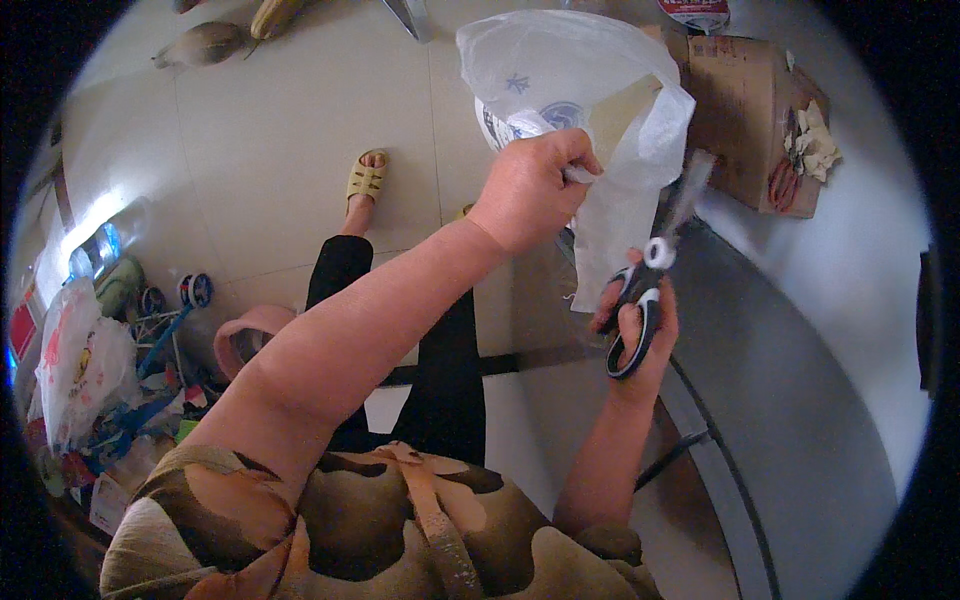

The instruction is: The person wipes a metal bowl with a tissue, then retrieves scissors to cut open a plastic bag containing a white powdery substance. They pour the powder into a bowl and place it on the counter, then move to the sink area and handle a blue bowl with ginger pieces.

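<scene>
My left hand [534, 189] is closed in a fist on a gathered bit of a white plastic sack [555, 60], which bears blue printing. The sack spreads out beyond the fist, and a long white strip of it hangs down past the edge of the dark table. In my right hand [664, 322] is a pair of scissors [659, 253] with black and white handles, my fingers through the loops. The blades are blurred and point away from me, to the right of the sack. Whether they touch it is unclear.
The dark table [795, 360] curves along my right side. A cardboard box [739, 112] with crumpled paper [816, 142] stands behind it. Left on the floor are a pink ring-shaped object [251, 330], a white carrier bag [82, 367] and a wheeled frame [169, 322]. Gourds [202, 43] lie farther off.
</scene>
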The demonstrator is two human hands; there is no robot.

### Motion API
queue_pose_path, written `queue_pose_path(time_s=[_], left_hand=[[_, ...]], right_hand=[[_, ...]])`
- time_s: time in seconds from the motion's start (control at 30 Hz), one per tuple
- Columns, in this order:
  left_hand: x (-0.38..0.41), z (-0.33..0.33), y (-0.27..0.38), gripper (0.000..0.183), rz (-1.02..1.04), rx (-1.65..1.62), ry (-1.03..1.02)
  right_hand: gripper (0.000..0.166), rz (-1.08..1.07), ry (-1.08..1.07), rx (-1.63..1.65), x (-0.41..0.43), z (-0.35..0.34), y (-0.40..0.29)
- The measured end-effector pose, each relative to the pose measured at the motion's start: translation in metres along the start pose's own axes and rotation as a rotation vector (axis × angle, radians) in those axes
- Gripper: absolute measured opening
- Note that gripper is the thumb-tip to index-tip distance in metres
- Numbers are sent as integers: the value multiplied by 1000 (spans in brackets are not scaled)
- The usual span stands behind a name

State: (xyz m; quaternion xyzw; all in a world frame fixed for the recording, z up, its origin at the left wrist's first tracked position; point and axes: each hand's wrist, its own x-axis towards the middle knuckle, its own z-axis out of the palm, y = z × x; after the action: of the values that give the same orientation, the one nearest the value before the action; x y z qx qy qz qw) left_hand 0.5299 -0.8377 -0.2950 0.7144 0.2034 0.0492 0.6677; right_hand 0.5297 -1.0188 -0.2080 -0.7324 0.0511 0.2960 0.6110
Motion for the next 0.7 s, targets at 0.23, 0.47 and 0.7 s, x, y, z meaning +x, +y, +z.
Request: queue_pose_path(time_s=[0.23,0.47,0.7], left_hand=[[-7,3,9,16,234,213,-40],[-12,-5,15,23,228,368,-121],[-30,-22,40,39,71,445,-98]], right_hand=[[46,-166,336,-41,26,18,-16],[41,-30,432,-52,10,22,-20],[40,65,281,-84,-13,20,-32]])
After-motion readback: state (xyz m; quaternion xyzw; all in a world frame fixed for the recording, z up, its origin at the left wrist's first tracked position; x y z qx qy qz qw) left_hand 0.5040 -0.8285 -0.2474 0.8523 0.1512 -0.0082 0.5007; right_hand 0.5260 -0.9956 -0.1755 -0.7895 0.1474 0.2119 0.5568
